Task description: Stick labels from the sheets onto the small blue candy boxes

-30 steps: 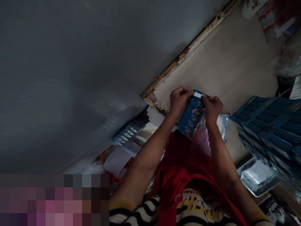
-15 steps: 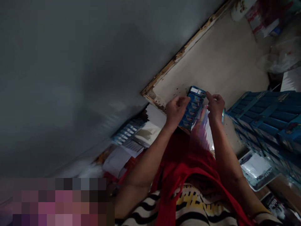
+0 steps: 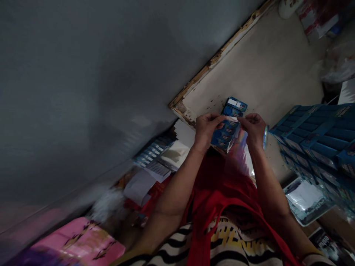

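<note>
A row of small blue boxes (image 3: pixel 225 133) lies on the worn white tabletop, close to its corner. The end box (image 3: pixel 240 106) carries white labels. Over the row, a small white label (image 3: pixel 232 119) stretches between my hands. My left hand (image 3: pixel 206 128) pinches its left end with thumb and fingers, and my right hand (image 3: pixel 254 127) pinches the other end. Just below my right hand, a shiny clear plastic sheet or bag (image 3: pixel 239 149) with coloured reflections lies beside the boxes. My fingers and the label hide part of the row.
Stacked blue boxes (image 3: pixel 318 129) rise at the right. Below them is a clear-lidded tray (image 3: pixel 306 199). A grey wall (image 3: pixel 83 92) runs along the left, past the chipped table edge (image 3: pixel 216 59). Papers (image 3: pixel 140 184) and a pink package (image 3: pixel 80 240) lie lower left.
My hands have moved from the end box to over the middle of the row. The white label now shows stretched between them, and the end box is uncovered.
</note>
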`<state>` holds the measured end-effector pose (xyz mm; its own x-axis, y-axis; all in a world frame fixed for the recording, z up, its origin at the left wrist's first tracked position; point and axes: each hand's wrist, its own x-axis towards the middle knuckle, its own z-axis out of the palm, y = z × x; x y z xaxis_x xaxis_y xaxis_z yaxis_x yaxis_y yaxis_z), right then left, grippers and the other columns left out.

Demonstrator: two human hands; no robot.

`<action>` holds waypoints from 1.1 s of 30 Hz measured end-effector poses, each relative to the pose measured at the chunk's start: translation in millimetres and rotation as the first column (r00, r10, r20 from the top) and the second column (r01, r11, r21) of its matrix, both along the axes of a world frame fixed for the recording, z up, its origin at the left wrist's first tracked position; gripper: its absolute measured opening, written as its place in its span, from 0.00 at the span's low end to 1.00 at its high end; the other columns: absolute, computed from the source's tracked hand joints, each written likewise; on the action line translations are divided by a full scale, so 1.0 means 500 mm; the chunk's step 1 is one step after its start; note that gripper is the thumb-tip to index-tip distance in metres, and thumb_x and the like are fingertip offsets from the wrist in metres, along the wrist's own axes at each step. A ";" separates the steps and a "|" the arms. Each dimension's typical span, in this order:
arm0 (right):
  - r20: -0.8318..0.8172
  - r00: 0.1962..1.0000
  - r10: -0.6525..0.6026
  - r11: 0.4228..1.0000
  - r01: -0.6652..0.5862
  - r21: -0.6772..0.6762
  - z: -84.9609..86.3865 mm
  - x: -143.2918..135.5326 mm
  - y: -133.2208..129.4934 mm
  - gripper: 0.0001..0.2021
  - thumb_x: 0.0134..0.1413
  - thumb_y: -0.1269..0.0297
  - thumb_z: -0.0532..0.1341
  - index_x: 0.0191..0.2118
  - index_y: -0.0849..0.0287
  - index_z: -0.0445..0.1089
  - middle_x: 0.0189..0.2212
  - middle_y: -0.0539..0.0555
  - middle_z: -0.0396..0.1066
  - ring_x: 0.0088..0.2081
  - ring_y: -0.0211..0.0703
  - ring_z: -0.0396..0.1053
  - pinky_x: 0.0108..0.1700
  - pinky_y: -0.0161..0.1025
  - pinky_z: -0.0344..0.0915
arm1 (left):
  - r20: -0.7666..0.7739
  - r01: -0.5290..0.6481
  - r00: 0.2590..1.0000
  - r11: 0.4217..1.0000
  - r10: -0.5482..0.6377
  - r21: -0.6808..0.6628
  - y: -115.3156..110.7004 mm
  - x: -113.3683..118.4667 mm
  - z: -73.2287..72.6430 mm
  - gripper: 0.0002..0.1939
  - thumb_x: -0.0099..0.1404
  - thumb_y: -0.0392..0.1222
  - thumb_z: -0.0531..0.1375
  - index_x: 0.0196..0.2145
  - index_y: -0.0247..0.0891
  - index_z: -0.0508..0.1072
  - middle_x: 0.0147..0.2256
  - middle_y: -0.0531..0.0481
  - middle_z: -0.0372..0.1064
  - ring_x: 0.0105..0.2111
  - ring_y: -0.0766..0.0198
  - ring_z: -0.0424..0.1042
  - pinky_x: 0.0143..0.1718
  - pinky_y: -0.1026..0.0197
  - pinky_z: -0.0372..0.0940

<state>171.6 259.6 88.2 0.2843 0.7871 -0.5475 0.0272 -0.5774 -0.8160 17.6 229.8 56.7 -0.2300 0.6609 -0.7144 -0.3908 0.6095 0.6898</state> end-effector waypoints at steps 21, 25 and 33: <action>0.530 0.788 0.312 0.920 -0.391 0.039 -0.131 0.011 0.051 0.18 0.55 0.57 0.71 0.44 0.51 0.62 0.29 0.42 0.65 0.33 0.42 0.69 0.41 0.42 0.68 | 0.051 0.100 0.994 0.982 -0.094 -0.157 0.077 -0.009 -0.144 0.16 0.55 0.46 0.75 0.34 0.36 0.75 0.29 0.51 0.75 0.31 0.62 0.74 0.34 0.61 0.70; 0.468 0.796 0.384 0.871 -0.480 0.103 -0.137 0.092 0.050 0.18 0.59 0.48 0.70 0.43 0.52 0.66 0.26 0.43 0.64 0.29 0.41 0.67 0.38 0.41 0.67 | -0.282 -0.012 0.959 0.996 -0.014 -0.090 0.058 -0.013 -0.180 0.18 0.54 0.39 0.74 0.39 0.38 0.73 0.35 0.52 0.74 0.36 0.62 0.75 0.38 0.62 0.69; 0.620 0.207 0.757 0.387 -0.906 -0.170 -0.147 0.218 -0.027 0.33 0.57 0.49 0.72 0.64 0.57 0.70 0.57 0.65 0.77 0.60 0.68 0.68 0.67 0.64 0.54 | -0.699 -0.116 0.679 0.973 0.223 0.199 -0.219 -0.019 -0.135 0.11 0.69 0.46 0.65 0.43 0.38 0.71 0.38 0.50 0.73 0.37 0.64 0.74 0.42 0.62 0.70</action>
<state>280.8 246.2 14.8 -0.4528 0.8080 -0.3770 0.8296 0.2268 -0.5103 7.9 120.1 -10.8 -0.7506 0.6303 -0.1983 0.1643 0.4688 0.8679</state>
